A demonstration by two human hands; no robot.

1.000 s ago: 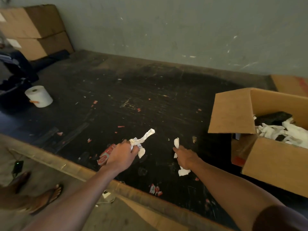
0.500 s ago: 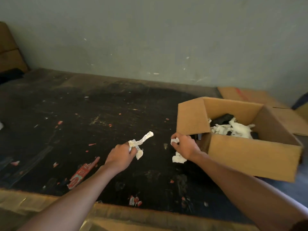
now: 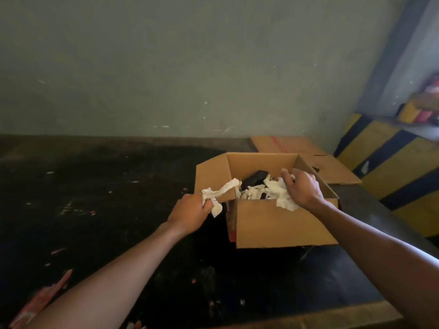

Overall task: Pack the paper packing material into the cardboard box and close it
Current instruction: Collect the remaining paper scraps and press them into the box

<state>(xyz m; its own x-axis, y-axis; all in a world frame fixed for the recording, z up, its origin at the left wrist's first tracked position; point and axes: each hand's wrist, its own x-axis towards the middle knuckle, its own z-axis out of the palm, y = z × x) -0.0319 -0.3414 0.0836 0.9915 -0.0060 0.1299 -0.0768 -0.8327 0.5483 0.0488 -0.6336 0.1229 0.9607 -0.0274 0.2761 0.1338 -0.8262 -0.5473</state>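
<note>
Holding a twisted strip of paper (image 3: 219,191), my left hand (image 3: 190,213) is closed around the strip's near end, with the free end trailing up and to the right of the grip across the box's left flap (image 3: 211,178). The strip's long axis runs diagonally from the fist toward the opening of the cardboard box (image 3: 280,224), so the box interior lies just beyond and to the right of this grip; a short tail of paper hangs below the fist, outside the box wall. To the right, my right hand (image 3: 303,188) is over the opening, fingers curled onto a crumpled wad of paper (image 3: 281,198) that drapes over the near rim, part inside and part hanging down the front wall. I judge this hand to be gripping the wad, though the fingertips are partly hidden by the paper. Of the two, the right hand is the nearer to release, since its load is above the cavity, while the left-hand strip must cross the flap first. Inside the box, below and left of the right grip, lie more white paper scraps (image 3: 253,193) and a dark object (image 3: 255,178) whose identity I cannot tell. All the flaps I can see stand open, so closing is not yet begun. Beyond the box a flattened carton (image 3: 285,144) lies on the dark tabletop (image 3: 107,186).
</note>
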